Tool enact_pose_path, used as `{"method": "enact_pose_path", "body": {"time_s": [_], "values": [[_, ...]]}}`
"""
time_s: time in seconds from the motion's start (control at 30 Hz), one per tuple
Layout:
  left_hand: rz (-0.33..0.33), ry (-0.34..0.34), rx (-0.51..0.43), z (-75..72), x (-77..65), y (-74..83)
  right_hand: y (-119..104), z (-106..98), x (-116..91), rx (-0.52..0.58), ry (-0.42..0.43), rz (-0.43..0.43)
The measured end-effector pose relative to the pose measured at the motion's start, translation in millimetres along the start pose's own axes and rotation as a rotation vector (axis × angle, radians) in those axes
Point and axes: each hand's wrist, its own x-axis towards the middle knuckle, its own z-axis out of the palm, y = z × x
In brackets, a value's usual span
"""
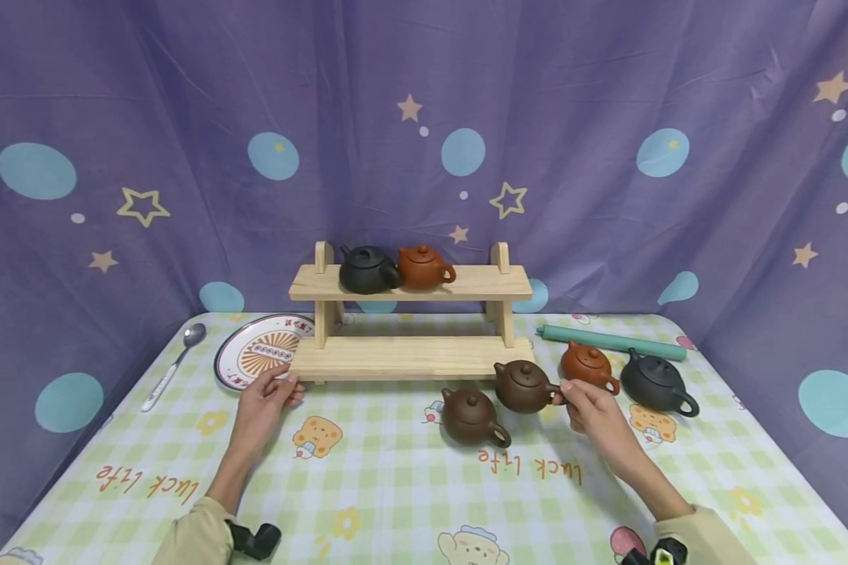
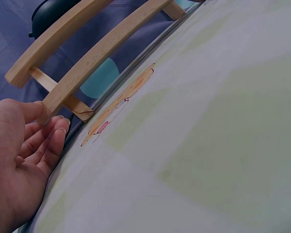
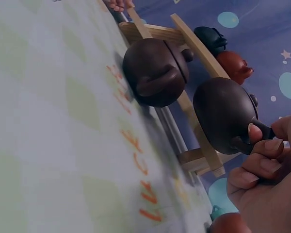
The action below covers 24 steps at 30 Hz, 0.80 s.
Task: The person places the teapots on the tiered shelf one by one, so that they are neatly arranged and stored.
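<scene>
By its handle, my right hand point(image 1: 597, 420) pinches a dark brown teapot point(image 1: 523, 386), held up off the cloth near the right end of the wooden shelf point(image 1: 410, 357). In the right wrist view, thumb and fingers close round the handle of this teapot point(image 3: 225, 116). A second brown teapot point(image 1: 472, 417) stands on the cloth just to the left and nearer. My left hand point(image 1: 261, 408) grips the left end of the shelf's lower board, thumb on top in the left wrist view. On the upper board sit a black teapot point(image 1: 367, 271) and an orange-brown teapot point(image 1: 425, 268), side by side.
Right of my right hand stand another orange-brown teapot point(image 1: 586, 365) and another black teapot point(image 1: 656, 382). Behind them lies a green rolled stick point(image 1: 615, 339). A patterned plate point(image 1: 236, 353) and a spoon point(image 1: 177, 365) lie at the left. A purple curtain point(image 1: 424, 63) hangs behind the table.
</scene>
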Motion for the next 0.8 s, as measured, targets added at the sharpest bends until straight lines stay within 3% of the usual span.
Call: {"method": "enact_pose_path", "body": {"time_s": [0.37,0.8], "values": [[-0.003,0.002,0.001,0.0,0.4,-0.5,-11,0,13,0.018,-0.022,-0.080],[-0.002,-0.011,-0.004,-1.8,-1.1,1.6,-23,3,31,0.049,-0.052,-0.100]]}}
